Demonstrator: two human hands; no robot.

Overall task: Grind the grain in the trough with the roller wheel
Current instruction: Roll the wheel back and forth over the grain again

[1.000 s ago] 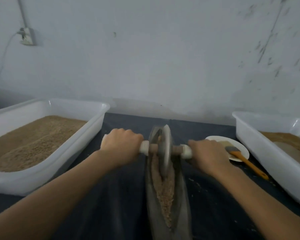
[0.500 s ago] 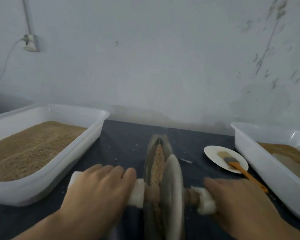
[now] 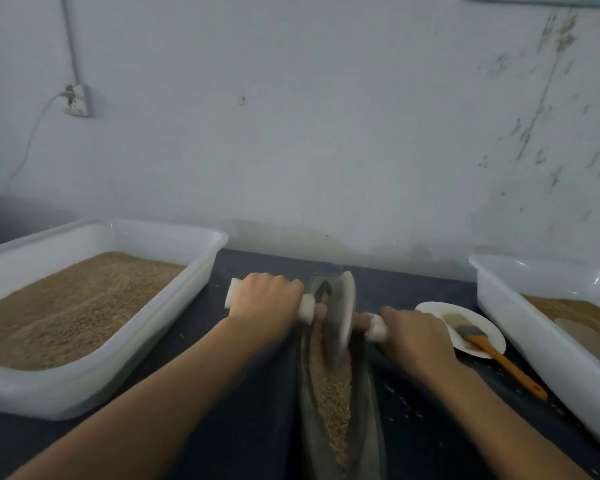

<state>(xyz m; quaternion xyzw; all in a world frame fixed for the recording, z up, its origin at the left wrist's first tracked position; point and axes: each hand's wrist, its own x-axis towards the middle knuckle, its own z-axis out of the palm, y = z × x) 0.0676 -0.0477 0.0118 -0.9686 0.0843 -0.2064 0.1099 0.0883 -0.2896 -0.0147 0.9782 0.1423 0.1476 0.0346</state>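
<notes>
A narrow grey metal trough (image 3: 373,420) runs away from me down the middle of the dark table, with tan grain (image 3: 333,400) lying along its groove. The grey roller wheel (image 3: 342,317) stands on edge at the trough's far end, tilted slightly. A wooden axle with white wrapped handles passes through it. My left hand (image 3: 265,304) grips the left handle (image 3: 307,308). My right hand (image 3: 418,337) grips the right handle (image 3: 376,329). Both arms are stretched forward.
A large white tub (image 3: 153,344) of tan grain sits at the left. Another white tub (image 3: 520,313) with grain sits at the right. Between it and the trough lies a white plate (image 3: 433,308) with an orange-handled brush (image 3: 492,351). A wall stands close behind.
The wheel was at the far end a second ago, came back near me half a second ago, and now has rolled away to the far end again with both hands on it.
</notes>
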